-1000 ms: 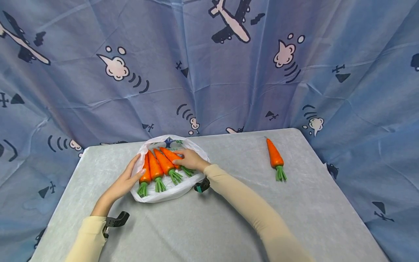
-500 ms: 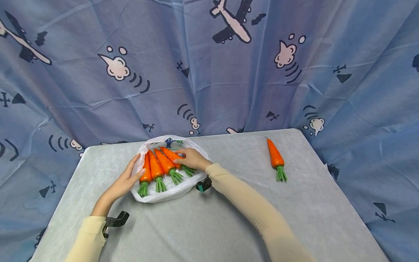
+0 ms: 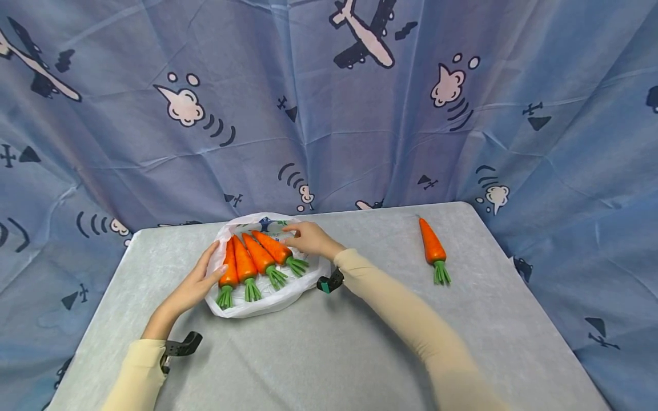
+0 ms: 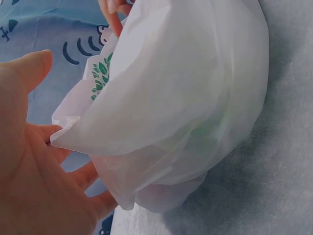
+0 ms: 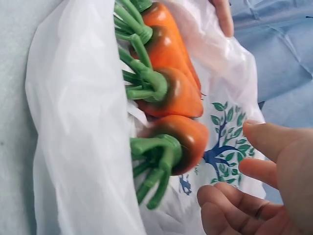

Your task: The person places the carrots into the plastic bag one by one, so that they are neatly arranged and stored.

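A white plastic bag (image 3: 257, 311) lies with its mouth wide, holding several orange carrots with green stems in a fanned row. My right hand (image 3: 315, 240) hovers by the rightmost carrot (image 3: 271, 246), over the bag's right side. In the right wrist view the fingers of that hand (image 5: 274, 181) are spread and hold nothing, a little apart from the nearest carrot (image 5: 188, 142). My left hand (image 3: 192, 285) rests at the bag's left rim, fingers extended. In the left wrist view its fingers lie behind the bag's edge (image 4: 73, 137), with the thumb raised away.
A single carrot (image 3: 433, 242) lies on the right part of the grey-white table (image 3: 370, 342), stem toward the front. Behind the table hangs a blue curtain (image 3: 360, 142) printed with planes. Both wrists wear black straps with cameras.
My right hand has let go of the rightmost carrot and drawn back slightly to the right and up. That carrot stays in the bag's row. The left hand has not moved.
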`<control>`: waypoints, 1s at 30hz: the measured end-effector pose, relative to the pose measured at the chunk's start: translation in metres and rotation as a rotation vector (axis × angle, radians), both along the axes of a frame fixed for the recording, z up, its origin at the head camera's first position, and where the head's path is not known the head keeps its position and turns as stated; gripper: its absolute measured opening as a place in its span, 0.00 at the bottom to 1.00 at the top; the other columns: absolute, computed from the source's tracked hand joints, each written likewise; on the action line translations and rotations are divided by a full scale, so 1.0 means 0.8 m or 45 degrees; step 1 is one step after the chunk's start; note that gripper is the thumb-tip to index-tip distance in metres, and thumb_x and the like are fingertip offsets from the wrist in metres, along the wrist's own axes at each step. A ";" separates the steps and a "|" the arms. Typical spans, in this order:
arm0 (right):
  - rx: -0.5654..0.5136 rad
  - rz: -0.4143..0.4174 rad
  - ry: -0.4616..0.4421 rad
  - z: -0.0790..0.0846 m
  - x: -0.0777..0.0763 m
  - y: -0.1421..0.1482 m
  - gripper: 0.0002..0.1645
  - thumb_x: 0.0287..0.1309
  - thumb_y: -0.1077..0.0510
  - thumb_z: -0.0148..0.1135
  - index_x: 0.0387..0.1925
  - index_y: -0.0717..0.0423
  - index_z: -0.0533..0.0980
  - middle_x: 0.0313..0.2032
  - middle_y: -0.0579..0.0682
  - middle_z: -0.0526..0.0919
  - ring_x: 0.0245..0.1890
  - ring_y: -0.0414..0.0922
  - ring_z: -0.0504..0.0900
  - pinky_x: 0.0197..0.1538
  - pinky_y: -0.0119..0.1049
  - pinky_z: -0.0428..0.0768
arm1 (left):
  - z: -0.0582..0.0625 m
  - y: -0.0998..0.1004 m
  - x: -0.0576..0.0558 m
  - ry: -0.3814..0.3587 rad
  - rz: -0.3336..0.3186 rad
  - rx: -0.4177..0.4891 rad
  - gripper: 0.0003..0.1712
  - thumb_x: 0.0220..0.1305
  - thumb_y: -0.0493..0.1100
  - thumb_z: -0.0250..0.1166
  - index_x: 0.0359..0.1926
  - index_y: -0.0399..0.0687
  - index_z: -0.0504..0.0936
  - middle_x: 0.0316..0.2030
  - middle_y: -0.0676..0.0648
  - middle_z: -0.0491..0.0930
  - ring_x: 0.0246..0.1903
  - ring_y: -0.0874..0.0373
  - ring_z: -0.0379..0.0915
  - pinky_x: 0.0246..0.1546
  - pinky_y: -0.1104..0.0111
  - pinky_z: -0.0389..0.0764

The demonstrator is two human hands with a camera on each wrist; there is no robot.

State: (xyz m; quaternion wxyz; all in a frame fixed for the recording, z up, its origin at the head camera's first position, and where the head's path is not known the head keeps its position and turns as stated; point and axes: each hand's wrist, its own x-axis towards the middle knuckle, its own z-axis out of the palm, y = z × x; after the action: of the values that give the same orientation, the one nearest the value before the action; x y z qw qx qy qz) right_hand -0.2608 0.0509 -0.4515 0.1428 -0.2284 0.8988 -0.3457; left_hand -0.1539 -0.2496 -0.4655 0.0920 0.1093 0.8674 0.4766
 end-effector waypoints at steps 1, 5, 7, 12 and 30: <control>-0.005 -0.002 0.001 0.002 0.000 0.002 0.29 0.65 0.46 0.62 0.65 0.51 0.74 0.31 0.58 0.84 0.20 0.40 0.78 0.23 0.27 0.75 | 0.000 0.000 0.000 -0.001 0.001 -0.001 0.46 0.74 0.48 0.55 0.80 0.51 0.36 0.79 0.34 0.34 0.77 0.30 0.30 0.70 0.30 0.41; -0.058 -0.013 -0.014 0.008 0.004 0.015 0.29 0.65 0.46 0.62 0.65 0.49 0.74 0.36 0.61 0.85 0.28 0.52 0.84 0.24 0.28 0.74 | 0.000 0.000 0.000 -0.015 0.003 0.002 0.46 0.74 0.48 0.55 0.80 0.52 0.35 0.79 0.34 0.34 0.77 0.30 0.29 0.70 0.30 0.40; -0.091 -0.027 -0.019 0.012 0.005 0.023 0.30 0.65 0.46 0.63 0.66 0.50 0.73 0.36 0.60 0.84 0.30 0.54 0.84 0.25 0.29 0.74 | 0.000 0.000 0.000 -0.022 0.003 0.005 0.46 0.74 0.49 0.55 0.80 0.52 0.35 0.79 0.34 0.34 0.77 0.30 0.29 0.70 0.30 0.41; -0.127 -0.057 -0.006 0.018 0.008 0.044 0.31 0.65 0.45 0.62 0.66 0.51 0.73 0.35 0.54 0.82 0.30 0.52 0.84 0.25 0.29 0.74 | 0.001 0.000 0.000 -0.029 0.005 -0.001 0.46 0.74 0.49 0.55 0.80 0.53 0.35 0.79 0.34 0.33 0.77 0.30 0.30 0.70 0.30 0.41; -0.121 -0.189 0.023 0.044 0.016 0.134 0.30 0.66 0.44 0.61 0.67 0.45 0.72 0.38 0.54 0.82 0.29 0.47 0.83 0.32 0.34 0.79 | 0.001 0.001 0.000 -0.020 0.012 -0.014 0.45 0.74 0.49 0.54 0.80 0.52 0.36 0.79 0.34 0.34 0.76 0.30 0.30 0.70 0.29 0.41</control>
State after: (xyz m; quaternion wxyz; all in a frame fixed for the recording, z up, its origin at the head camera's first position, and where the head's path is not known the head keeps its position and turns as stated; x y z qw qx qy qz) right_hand -0.2483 0.1579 -0.4166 0.0975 -0.1707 0.8971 -0.3956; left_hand -0.1541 -0.2490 -0.4646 0.0971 0.1011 0.8698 0.4731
